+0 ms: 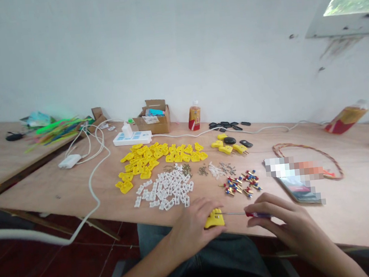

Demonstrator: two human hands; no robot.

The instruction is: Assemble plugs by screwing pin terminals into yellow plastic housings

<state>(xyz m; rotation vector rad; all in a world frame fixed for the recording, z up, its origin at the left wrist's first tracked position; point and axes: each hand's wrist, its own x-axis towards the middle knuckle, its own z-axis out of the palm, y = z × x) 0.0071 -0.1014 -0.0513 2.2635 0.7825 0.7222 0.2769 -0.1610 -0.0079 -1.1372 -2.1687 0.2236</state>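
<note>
At the table's front edge my left hand (195,222) is closed around a yellow plug housing (215,218), fingers over its top and thumb below. My right hand (275,217) grips the dark red and purple handle of a screwdriver (234,213). The screwdriver lies nearly level, its thin shaft pointing left with the tip at the yellow housing; the exact contact is too small to make out. Beyond my hands lie a heap of white plastic inserts (168,188) and a cluster of metal pins with red and blue ends (241,183).
Yellow shells (145,157) spread behind the inserts. Small screws (203,170), finished-looking yellow plugs (226,149) and black parts (225,125) lie farther right. A phone (298,186), a braided cord (328,157), a power strip (132,138), a cardboard box (160,124) and bottles (194,116) surround them.
</note>
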